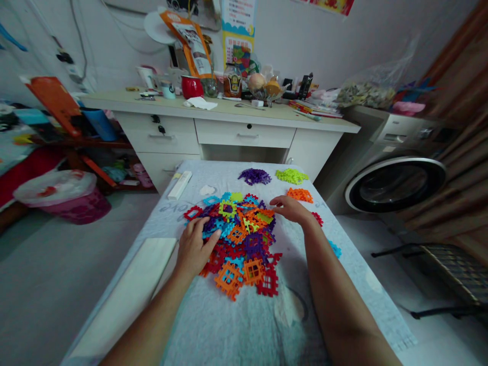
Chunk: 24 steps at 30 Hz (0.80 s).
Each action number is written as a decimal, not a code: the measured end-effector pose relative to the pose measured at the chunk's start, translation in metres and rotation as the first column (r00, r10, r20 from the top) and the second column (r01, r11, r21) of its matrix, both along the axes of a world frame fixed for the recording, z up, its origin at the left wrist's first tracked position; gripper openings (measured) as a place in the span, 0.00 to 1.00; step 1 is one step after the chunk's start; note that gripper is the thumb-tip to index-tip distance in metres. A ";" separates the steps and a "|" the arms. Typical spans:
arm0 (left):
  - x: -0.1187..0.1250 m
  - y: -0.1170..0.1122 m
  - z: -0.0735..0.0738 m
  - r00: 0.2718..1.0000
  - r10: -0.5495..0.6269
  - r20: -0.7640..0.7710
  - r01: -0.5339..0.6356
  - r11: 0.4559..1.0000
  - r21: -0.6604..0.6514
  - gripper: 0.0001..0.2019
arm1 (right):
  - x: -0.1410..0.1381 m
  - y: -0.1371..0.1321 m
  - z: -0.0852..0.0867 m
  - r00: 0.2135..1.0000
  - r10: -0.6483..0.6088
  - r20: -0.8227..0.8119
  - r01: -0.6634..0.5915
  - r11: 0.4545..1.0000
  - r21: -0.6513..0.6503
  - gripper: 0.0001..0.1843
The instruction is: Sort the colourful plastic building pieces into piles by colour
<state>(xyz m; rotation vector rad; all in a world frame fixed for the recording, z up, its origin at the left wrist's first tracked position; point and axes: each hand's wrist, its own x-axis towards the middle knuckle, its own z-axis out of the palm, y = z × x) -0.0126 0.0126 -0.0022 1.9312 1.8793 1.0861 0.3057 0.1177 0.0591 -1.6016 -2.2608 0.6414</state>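
A mixed pile of square plastic interlocking building pieces (253, 244) in orange, red, blue, purple and lime lies on the cloth-covered table (259, 330). My left hand (195, 245) rests against the pile's left side, thumb and fingers apart, touching blue and red pieces. At the pile's upper right edge is my right hand (292, 208), its fingers slightly curled and apart, with no piece visible in them. Sorted by colour, a purple heap (255, 176), a lime heap (292, 176) and an orange heap (300, 195) lie beyond it. Red pieces (317, 218) and blue pieces (335, 248) are partly hidden by my right arm.
A white oblong box (180, 185) lies at the table's far left, and a long pale board (129, 290) along its left edge. Behind stands a white desk (244, 133) with jars and bags. A washing machine (392, 168) is at right, a pink bin (72, 201) at left.
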 end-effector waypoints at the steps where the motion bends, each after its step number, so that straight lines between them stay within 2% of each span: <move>1: 0.000 0.000 0.000 1.000 0.001 0.001 -0.001 1.000 -0.001 0.26 | -0.003 -0.001 0.000 0.999 0.013 0.035 -0.013 1.000 -0.013 0.12; 5: 0.001 -0.001 0.002 1.000 0.000 0.002 0.000 1.000 0.010 0.25 | -0.006 -0.002 -0.003 0.985 0.058 0.162 -0.051 0.998 -0.049 0.13; 9: 0.001 -0.001 0.004 1.000 -0.005 0.006 0.005 1.000 -0.004 0.26 | -0.005 -0.002 -0.004 0.977 0.067 0.205 -0.055 0.996 -0.065 0.12; 16: 0.000 0.000 0.001 1.000 -0.005 -0.005 0.004 1.000 -0.018 0.27 | 0.009 -0.002 0.003 0.994 0.006 0.109 0.002 0.997 -0.074 0.09; 20: -0.001 0.001 -0.003 1.000 -0.005 -0.018 0.005 1.000 -0.012 0.27 | 0.031 -0.001 0.008 0.989 -0.145 -0.022 0.145 0.989 -0.005 0.09; 24: -0.001 0.001 -0.005 1.000 -0.005 -0.019 0.005 1.000 -0.003 0.27 | 0.058 0.000 0.010 0.930 -0.355 -0.098 0.360 0.932 0.037 0.08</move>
